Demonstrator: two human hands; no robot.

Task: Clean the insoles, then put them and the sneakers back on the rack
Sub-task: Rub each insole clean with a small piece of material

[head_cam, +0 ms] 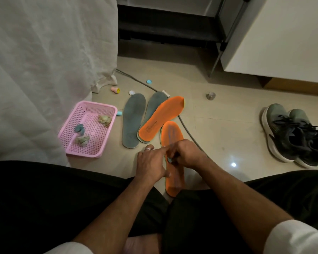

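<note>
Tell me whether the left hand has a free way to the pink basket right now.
Probably yes. The left hand rests open by the near orange insole, and only bare floor lies between it and the pink basket to its left.

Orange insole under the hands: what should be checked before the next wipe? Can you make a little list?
1. Near orange insole flat on the floor: ok.
2. Left hand steadying it: ok, fingers straight, resting at its edge.
3. Right hand has something to clean with: ok, it pinches a small blue thing; what it is, cannot tell.
4. Insole clean already: cannot tell, the picture is blurry there.
5. Other insoles done: cannot tell; second orange insole overlaps a grey insole.
6. Sneakers back on the rack: not ok, on the floor.
</note>
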